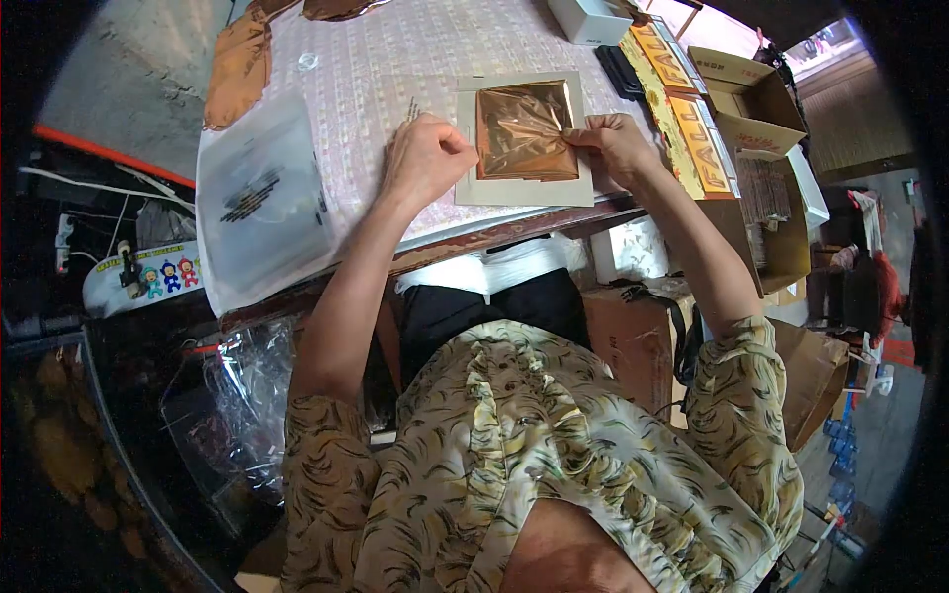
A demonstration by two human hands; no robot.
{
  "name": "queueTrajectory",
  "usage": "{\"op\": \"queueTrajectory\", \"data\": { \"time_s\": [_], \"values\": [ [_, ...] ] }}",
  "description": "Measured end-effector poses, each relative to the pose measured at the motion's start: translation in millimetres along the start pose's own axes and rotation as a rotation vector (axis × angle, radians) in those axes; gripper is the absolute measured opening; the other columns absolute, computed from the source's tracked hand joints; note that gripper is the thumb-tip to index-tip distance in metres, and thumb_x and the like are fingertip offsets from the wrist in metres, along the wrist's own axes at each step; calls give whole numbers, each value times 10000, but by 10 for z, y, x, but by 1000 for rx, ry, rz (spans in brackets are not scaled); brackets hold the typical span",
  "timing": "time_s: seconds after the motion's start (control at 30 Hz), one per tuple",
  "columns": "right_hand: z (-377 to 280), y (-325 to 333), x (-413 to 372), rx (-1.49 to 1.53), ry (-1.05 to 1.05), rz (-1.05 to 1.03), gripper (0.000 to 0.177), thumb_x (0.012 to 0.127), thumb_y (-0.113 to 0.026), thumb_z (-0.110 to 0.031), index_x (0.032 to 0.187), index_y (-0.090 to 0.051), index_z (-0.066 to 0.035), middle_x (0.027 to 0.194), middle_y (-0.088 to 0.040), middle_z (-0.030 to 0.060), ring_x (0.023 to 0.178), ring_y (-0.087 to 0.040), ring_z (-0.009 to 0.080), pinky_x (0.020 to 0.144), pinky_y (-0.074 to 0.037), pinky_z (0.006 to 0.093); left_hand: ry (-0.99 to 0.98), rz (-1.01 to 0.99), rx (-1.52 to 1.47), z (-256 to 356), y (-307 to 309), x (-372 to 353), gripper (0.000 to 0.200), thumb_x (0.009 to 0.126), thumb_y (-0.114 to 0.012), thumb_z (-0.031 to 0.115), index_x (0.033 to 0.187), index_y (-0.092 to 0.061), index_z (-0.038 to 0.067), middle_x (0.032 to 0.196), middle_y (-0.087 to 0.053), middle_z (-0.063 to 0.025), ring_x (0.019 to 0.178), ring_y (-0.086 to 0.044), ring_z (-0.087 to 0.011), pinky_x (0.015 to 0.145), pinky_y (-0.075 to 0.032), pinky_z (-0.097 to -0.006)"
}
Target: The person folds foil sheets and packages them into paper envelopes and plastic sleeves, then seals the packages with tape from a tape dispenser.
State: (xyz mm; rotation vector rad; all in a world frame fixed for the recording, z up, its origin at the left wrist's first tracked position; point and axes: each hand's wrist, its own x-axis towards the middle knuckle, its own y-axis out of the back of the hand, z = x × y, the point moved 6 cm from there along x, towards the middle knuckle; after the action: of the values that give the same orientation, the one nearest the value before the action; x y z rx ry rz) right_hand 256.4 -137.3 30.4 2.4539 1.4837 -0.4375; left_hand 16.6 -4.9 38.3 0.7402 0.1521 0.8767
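A shiny copper-coloured foil sheet [524, 133] lies wrinkled over a grey-beige cardboard piece [529, 194] near the table's front edge. My right hand [618, 148] pinches the foil at its right edge, and creases fan out from that grip. At the left side of the cardboard is my left hand [427, 158], its fingers curled and thumb against the forefinger; what they hold, if anything, is hidden. A few thin dark strips [413, 107] show just beyond its knuckles.
A translucent plastic sleeve [267, 198] with dark marks lies at left on the patterned tablecloth [366, 49]. More copper foil [238, 69] sits at the far left. Packs lettered FALL [697, 148], a black item [620, 72] and open cardboard boxes [748, 94] line the right side.
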Motion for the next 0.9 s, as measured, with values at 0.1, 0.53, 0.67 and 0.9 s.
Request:
{"op": "queueTrajectory", "data": {
  "time_s": [0.1,0.53,0.67,0.9],
  "values": [
    [-19,-90,-13,-13,18,12,377,874,-781,-11,599,-548,-121,585,-568,-23,480,-458,62,458,-332,244,9,-1,-17,-14,-7,-1,164,712,-784,238,690,-756,78,854,-698,-129,827,-688,-315,788,-545,-413],
    [93,-261,119,72,33,-25,462,872,-776,8,559,-471,-142,549,-533,-17,444,-425,68,421,-287,250,-363,112,372,96,221,-122,477,977,-629,392,1363,-625,112,1382,-603,-127,1297,-561,-299,1103,-396,-501],
    [170,-316,193,108,14,-36,451,876,-769,13,571,-475,-142,569,-549,-14,464,-457,69,423,-306,246,-310,-20,599,-147,69,-162,717,1038,-445,553,1597,-325,121,1639,-357,-89,1527,-293,-279,1232,-156,-587],
    [140,-566,199,154,-2,-55,448,885,-760,14,578,-474,-143,625,-595,6,536,-577,109,506,-511,277,-350,-21,618,-132,19,-191,762,1038,-369,615,1630,-260,148,1680,-286,-62,1557,-224,-296,1234,-55,-643]
  ]
}}
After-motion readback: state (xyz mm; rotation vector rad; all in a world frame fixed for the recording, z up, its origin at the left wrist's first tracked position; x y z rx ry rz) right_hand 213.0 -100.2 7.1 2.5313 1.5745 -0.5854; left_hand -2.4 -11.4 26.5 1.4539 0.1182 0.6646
